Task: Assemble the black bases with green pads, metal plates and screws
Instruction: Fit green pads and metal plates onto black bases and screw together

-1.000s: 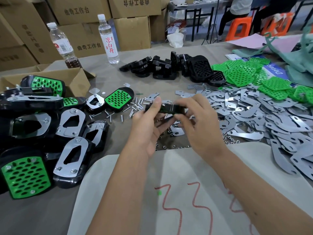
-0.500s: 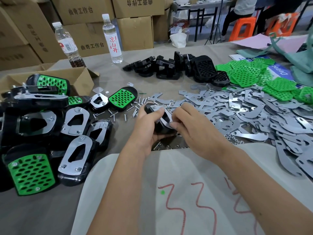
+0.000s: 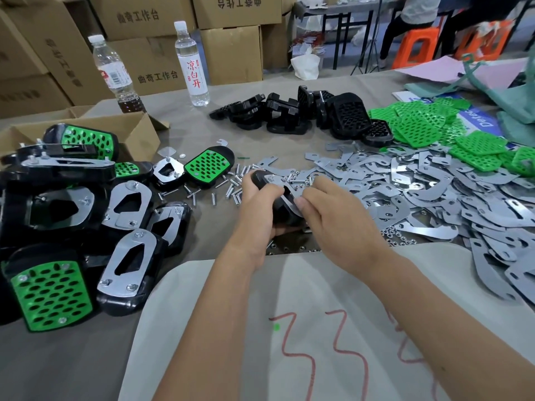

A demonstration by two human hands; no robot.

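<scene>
My left hand (image 3: 259, 209) grips a black base (image 3: 282, 211) at the table's middle, its underside turned up. A metal plate (image 3: 282, 188) lies on that base, and my right hand (image 3: 333, 215) pinches the plate's near edge. Loose screws (image 3: 234, 183) are scattered just left of my hands. Bare black bases (image 3: 292, 115) are piled at the back. Green pads (image 3: 428, 125) are heaped at the back right. Loose metal plates (image 3: 419, 192) cover the right side. Several assembled bases (image 3: 86, 227) lie stacked at the left.
Two water bottles (image 3: 192, 62) stand at the back beside an open cardboard box (image 3: 136, 131). A white cloth with red marks (image 3: 304, 328) covers the near edge. Small nuts (image 3: 396, 238) lie by the cloth. Cardboard boxes are stacked behind; a person sits far back.
The base was held edge-on up between both hands; it has come down towards the table with a metal plate lying on its upturned underside. My right hand has shifted to the plate's edge.
</scene>
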